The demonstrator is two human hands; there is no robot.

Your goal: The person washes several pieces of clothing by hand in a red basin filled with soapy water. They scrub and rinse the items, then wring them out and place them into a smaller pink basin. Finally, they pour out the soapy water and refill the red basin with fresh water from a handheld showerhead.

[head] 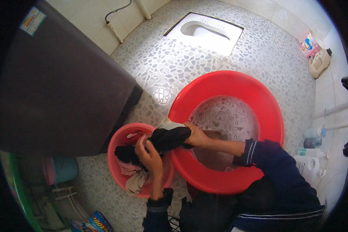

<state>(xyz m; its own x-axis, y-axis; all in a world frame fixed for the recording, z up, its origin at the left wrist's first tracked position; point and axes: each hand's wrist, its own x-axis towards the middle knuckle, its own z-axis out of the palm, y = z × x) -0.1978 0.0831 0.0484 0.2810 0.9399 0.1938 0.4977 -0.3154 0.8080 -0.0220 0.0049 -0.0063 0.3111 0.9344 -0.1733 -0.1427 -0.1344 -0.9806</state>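
My right hand (197, 137) grips one end of a twisted black cloth (169, 138) over the near-left rim of a large red plastic basin (226, 82). My left hand (148, 155) is closed around the black cloth farther left, above a smaller pink plastic tub (113, 171). Grey-brown water with foam (227, 116) fills the basin's bottom. Behind the black cloth shows a whitish piece of fabric (171, 125). Inside the tub lie more black fabric, a pink cloth (129, 168) and a beige twisted cloth (135, 183).
A tall dark appliance-like box (66, 87) stands left. A squat toilet (206, 33) is set in the pebble-patterned floor (150, 66). Bottles (310, 168) and a beige jug (319, 63) line the right wall. At lower left are a blue bucket (65, 169) and a blue printed bag (94, 223).
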